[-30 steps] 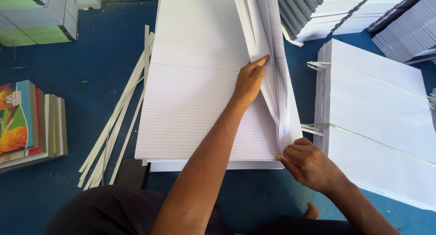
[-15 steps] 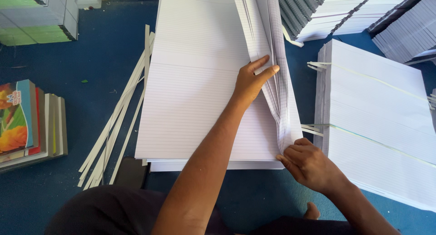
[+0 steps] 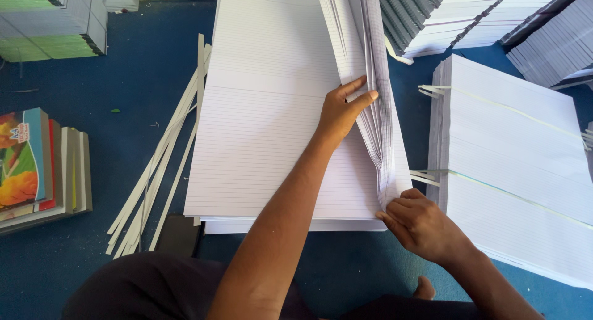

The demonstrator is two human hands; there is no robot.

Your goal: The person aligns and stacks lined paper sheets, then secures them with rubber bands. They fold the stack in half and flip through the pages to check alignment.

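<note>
1. Blue floor carries everything. The main thing is a big stack of ruled sheets lying flat at centre, just in front of the person. Its long axis runs away from the person toward the top of the view, leaning slightly right, with the ruled lines crossing it.
2. A second tall pile of plain paper sits right of it, apart, tied with pale strips.
3. Progress, as a judgement: a fan of lifted sheets stands up along the stack's right edge and the wide flat part lies untouched. So only a thin share looks separated, and most of the stack is left.
4. Stacked finished notebooks top right, green-edged bundle top left, colourful covers at left.
5. Loose trimmed paper strips lie beside the stack's left edge, fanned out.
6. Left hand: palm down on the flat sheets, fingers spread moderately, tips slipped into the fan's base.
7. Right hand: at the near right corner, fingers curled narrow, pinching the sheet edges.
</note>
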